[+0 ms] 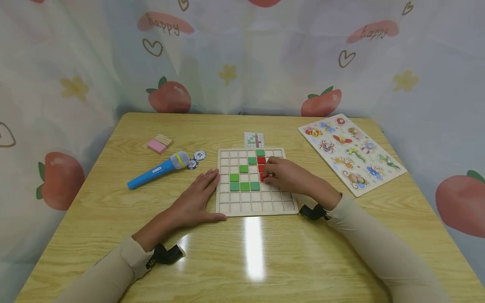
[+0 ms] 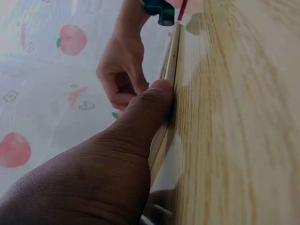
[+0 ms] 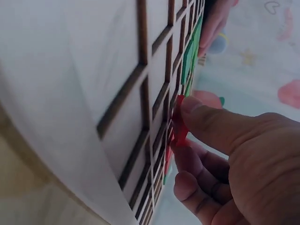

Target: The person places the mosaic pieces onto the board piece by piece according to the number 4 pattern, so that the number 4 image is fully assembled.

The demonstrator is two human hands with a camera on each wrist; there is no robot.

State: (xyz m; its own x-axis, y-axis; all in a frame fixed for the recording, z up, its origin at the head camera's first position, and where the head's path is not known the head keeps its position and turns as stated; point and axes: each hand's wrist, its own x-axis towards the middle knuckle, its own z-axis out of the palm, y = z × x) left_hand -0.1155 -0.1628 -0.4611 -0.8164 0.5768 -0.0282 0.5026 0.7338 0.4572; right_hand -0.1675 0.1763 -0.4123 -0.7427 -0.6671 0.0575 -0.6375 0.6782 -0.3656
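Note:
A square wooden grid board [image 1: 246,207] lies on the table, with several green tiles [image 1: 244,186] and a column of red tiles [image 1: 261,160] in its cells. At the lower end of that column, my right hand [image 1: 289,173] pinches a red tile [image 3: 179,119] between thumb and fingers; in the right wrist view the tile is tilted against the grid. My left hand [image 1: 193,202] rests at the board's left side, fingers extended along that edge and thumb [image 2: 159,89] at the near corner. Behind the board lies a small pattern card [image 1: 254,139] with a coloured grid.
Left of the board lie a blue toy microphone [image 1: 157,170], two round chips [image 1: 199,155] and a pink block [image 1: 156,146] beside pale sticks [image 1: 164,139]. A picture board [image 1: 352,153] with animal and insect shapes lies at the right. Printed cloth hangs behind the table.

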